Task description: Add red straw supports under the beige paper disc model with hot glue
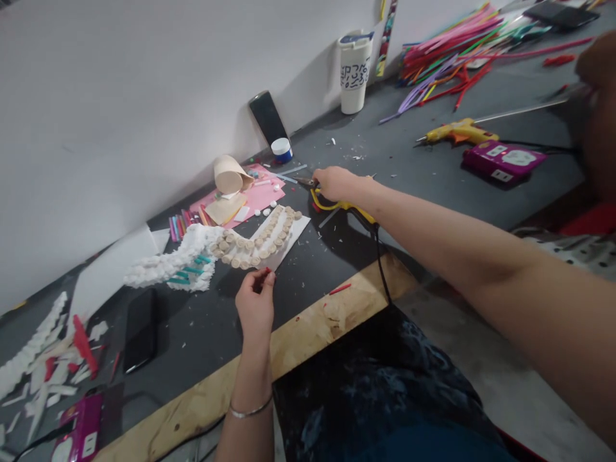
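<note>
Right hand (pixel 339 183) closed around a yellow hot glue gun (pixel 344 206), nozzle directed left, held just above the dark worktop (pixel 192 333), near a white card (pixel 292 240) bearing rows of tan discs (pixel 255 240). Left hand (pixel 255 305): fingers (pixel 267 277) pinched on a small red piece (pixel 260 280), held near the discs, not touching them.

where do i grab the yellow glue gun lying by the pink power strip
Grip the yellow glue gun around its thick middle, coming from the near side. It lies flat, so the body is the widest part to close on. Keep away from the thin nozzle at the left end and the long thin rod trailing right.
</note>
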The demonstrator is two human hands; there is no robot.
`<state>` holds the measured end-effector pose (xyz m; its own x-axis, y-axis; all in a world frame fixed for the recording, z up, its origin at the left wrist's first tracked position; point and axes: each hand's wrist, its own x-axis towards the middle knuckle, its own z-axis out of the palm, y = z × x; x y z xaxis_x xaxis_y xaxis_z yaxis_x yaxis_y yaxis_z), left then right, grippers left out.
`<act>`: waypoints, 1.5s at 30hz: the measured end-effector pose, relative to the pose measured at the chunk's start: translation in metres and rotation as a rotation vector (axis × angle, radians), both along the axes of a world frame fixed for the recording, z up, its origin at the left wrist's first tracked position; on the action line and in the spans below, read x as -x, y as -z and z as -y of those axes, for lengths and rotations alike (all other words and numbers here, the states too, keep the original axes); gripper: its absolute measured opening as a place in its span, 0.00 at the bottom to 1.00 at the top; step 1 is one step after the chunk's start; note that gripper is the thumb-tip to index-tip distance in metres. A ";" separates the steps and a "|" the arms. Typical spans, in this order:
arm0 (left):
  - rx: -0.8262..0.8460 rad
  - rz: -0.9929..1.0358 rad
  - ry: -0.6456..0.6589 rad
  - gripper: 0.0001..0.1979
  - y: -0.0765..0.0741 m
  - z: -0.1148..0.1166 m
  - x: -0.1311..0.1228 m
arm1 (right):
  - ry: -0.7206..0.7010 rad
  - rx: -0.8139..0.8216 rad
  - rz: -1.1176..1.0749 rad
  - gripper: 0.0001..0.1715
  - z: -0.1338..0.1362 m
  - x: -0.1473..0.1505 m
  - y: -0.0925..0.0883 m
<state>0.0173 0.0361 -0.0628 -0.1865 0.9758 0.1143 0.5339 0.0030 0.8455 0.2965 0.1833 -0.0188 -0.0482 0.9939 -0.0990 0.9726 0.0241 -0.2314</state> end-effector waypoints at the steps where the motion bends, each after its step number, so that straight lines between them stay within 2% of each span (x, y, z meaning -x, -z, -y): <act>1: 0.005 -0.006 0.003 0.13 0.000 -0.001 -0.001 | -0.003 -0.005 0.002 0.25 -0.003 0.002 -0.001; 7: -0.009 -0.033 -0.019 0.11 -0.003 -0.003 -0.005 | -0.035 -0.118 0.007 0.18 -0.006 0.015 -0.010; 12: -0.037 -0.056 -0.034 0.10 -0.004 -0.006 -0.007 | -0.265 -0.311 -0.153 0.23 0.021 0.038 -0.010; 16: -0.052 -0.065 -0.026 0.10 -0.001 -0.007 -0.008 | -0.408 -0.367 -0.341 0.27 0.050 0.058 -0.001; 21: -0.079 -0.091 -0.040 0.11 0.002 -0.009 -0.007 | -0.424 -0.357 -0.438 0.27 0.071 0.071 0.012; 27: -0.102 -0.121 -0.059 0.10 0.004 -0.010 -0.007 | -0.447 -0.389 -0.452 0.25 0.075 0.075 0.024; 45: -0.158 -0.207 -0.072 0.07 0.008 -0.010 -0.007 | -0.454 -0.424 -0.446 0.22 0.072 0.077 0.032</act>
<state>0.0240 0.0465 -0.0711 -0.2113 0.9279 0.3070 0.6989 -0.0761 0.7111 0.2200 0.1110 -0.0509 -0.4070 0.8154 0.4116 0.6625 0.5738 -0.4815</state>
